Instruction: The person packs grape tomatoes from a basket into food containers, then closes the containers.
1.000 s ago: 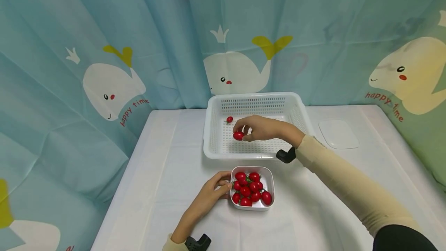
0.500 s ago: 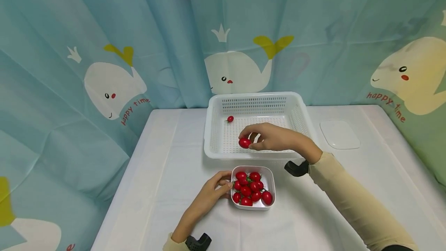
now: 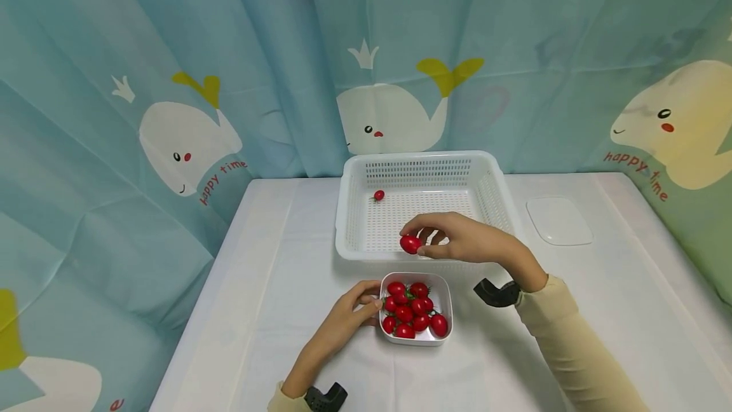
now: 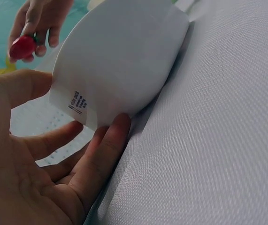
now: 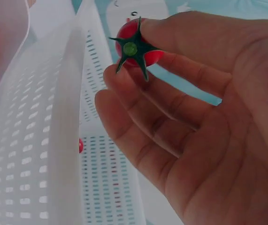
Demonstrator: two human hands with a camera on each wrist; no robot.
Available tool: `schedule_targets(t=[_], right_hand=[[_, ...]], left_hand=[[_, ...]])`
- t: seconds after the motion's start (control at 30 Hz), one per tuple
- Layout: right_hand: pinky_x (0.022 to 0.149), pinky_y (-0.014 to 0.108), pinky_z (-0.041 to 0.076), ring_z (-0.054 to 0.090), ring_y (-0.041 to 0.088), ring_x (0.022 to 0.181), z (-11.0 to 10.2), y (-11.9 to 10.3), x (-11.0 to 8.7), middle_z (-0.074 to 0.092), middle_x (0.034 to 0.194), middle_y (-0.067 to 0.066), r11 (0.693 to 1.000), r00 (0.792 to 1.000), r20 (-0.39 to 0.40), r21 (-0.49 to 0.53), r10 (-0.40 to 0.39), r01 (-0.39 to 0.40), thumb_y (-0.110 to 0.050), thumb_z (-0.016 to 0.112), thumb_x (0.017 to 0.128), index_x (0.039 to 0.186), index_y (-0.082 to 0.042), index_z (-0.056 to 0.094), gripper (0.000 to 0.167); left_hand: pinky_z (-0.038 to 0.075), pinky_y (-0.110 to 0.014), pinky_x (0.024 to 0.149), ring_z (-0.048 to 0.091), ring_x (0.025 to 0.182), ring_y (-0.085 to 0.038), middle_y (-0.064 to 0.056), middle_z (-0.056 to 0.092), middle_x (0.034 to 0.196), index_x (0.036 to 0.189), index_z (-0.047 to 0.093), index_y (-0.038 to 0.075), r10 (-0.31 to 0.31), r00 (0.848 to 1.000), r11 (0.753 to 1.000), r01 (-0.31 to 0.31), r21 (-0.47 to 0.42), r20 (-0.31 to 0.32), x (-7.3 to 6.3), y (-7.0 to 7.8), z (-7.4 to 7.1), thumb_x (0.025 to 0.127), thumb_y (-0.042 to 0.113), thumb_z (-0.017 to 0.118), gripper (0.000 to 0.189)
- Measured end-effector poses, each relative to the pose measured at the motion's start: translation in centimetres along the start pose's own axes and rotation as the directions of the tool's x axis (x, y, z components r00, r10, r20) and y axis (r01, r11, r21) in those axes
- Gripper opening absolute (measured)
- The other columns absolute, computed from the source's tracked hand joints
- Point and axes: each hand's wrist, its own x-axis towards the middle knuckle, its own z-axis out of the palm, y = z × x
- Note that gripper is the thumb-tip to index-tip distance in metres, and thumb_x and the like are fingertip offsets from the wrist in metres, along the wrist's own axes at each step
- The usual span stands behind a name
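Note:
My right hand (image 3: 466, 239) pinches a red cherry tomato (image 3: 410, 244) between thumb and fingertips, over the near rim of the white perforated basket (image 3: 341, 234). In the right wrist view the green star-shaped stem end of the tomato (image 5: 141, 44) faces the camera. My left hand (image 3: 346, 311) holds the left side of a small white box (image 3: 414, 341), its thumb at the rim. Several cherry tomatoes (image 3: 403, 313) lie in that box. The left wrist view shows the fingers against the outer wall of the box (image 4: 119, 56), which bears small dark print.
One more cherry tomato (image 3: 379, 195) lies at the left inside the basket. A flat translucent lid (image 3: 559, 221) rests on the white tablecloth (image 3: 274, 259) to the right. Behind the table hangs a blue curtain (image 3: 274, 49) with whale prints.
My right hand has drawn the cherry tomato back from the middle of the basket, towards me and a little right, to the near rim. My left hand and the box stay put.

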Motion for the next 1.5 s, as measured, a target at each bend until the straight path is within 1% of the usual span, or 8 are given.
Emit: schedule_targets(t=[0.17,0.43,0.67,0.9,1.1,1.2,1.3,1.5], right_hand=[[0.096,0.029,0.061,0.067,0.012,0.111,0.6,0.1,-1.0,0.07,0.125,-0.009,1.0,1.0,-0.006,0.005,-0.008,0.008,-0.019,0.07,0.1,0.134,-0.023,0.065,0.035],[0.091,0.033,0.061,0.068,0.011,0.109,1.3,0.1,-2.3,0.07,0.121,-0.011,0.999,1.0,-0.01,0.045,0.025,-0.025,-0.02,0.07,0.1,0.134,-0.029,0.064,0.036],[0.096,0.034,0.061,0.067,0.009,0.111,2.4,0.0,-2.8,0.07,0.122,-0.011,0.996,1.0,0.026,0.09,0.014,-0.016,-0.016,0.07,0.099,0.134,-0.028,0.064,0.037],[0.099,0.031,0.06,0.067,0.007,0.111,3.3,0.0,-2.3,0.07,0.124,-0.011,0.995,0.998,0.061,0.095,-0.014,0.008,-0.017,0.07,0.1,0.132,-0.027,0.065,0.034],[0.098,0.029,0.06,0.069,0.008,0.108,4.5,-0.1,-1.9,0.071,0.126,-0.008,0.989,0.991,0.126,0.146,-0.037,0.018,-0.016,0.068,0.101,0.135,-0.018,0.065,0.034],[0.098,0.028,0.059,0.069,0.006,0.107,5.3,-0.1,-1.5,0.072,0.124,-0.008,0.987,0.987,0.155,0.163,-0.035,0.009,-0.016,0.068,0.101,0.136,-0.018,0.065,0.035],[0.097,0.027,0.059,0.069,0.005,0.105,6.0,-0.2,-1.2,0.072,0.12,-0.01,0.988,0.984,0.179,0.156,-0.017,-0.011,-0.016,0.068,0.101,0.136,-0.019,0.065,0.035],[0.09,0.024,0.058,0.067,0.002,0.095,6.8,-0.2,-0.7,0.071,0.112,-0.012,0.997,0.982,0.186,0.067,0.018,-0.031,-0.017,0.071,0.099,0.134,-0.016,0.066,0.035]], left_hand=[[0.063,-0.025,0.087,0.063,0.118,-0.022,-0.018,0.068,0.12,0.149,0.052,0.005,0.002,1.0,1.0,-0.002,-0.006,0.005,0.0,0.0,0.0,0.105,0.027,0.061,0.05],[0.063,-0.025,0.088,0.063,0.119,-0.024,-0.019,0.068,0.121,0.148,0.052,0.004,0.01,1.0,1.0,-0.01,-0.01,0.014,0.2,0.0,-0.1,0.105,0.025,0.061,0.049],[0.063,-0.024,0.088,0.063,0.116,-0.02,-0.02,0.069,0.119,0.149,0.051,0.003,0.007,1.0,1.0,-0.007,-0.02,0.017,0.1,-0.2,0.0,0.106,0.025,0.061,0.049],[0.063,-0.025,0.089,0.065,0.119,-0.028,-0.02,0.069,0.118,0.149,0.05,0.002,0.004,1.0,1.0,-0.003,-0.019,0.015,0.2,-0.1,0.0,0.106,0.026,0.061,0.051],[0.063,-0.026,0.089,0.065,0.118,-0.027,-0.017,0.069,0.115,0.149,0.05,0.002,0.001,1.0,1.0,-0.001,-0.013,0.014,0.2,-0.2,0.0,0.106,0.024,0.061,0.05],[0.063,-0.026,0.089,0.065,0.118,-0.027,-0.014,0.069,0.114,0.149,0.05,0.003,0.006,1.0,1.0,-0.005,-0.012,0.018,0.1,-0.3,-0.1,0.106,0.026,0.06,0.05],[0.063,-0.025,0.09,0.065,0.12,-0.027,-0.013,0.068,0.115,0.149,0.05,0.004,0.01,1.0,1.0,-0.01,-0.02,0.024,0.2,-0.5,-0.1,0.107,0.028,0.06,0.05],[0.063,-0.025,0.09,0.064,0.121,-0.028,-0.016,0.068,0.117,0.149,0.05,0.005,0.012,1.0,0.999,-0.011,-0.03,0.029,0.2,-0.5,-0.2,0.107,0.028,0.06,0.049]])
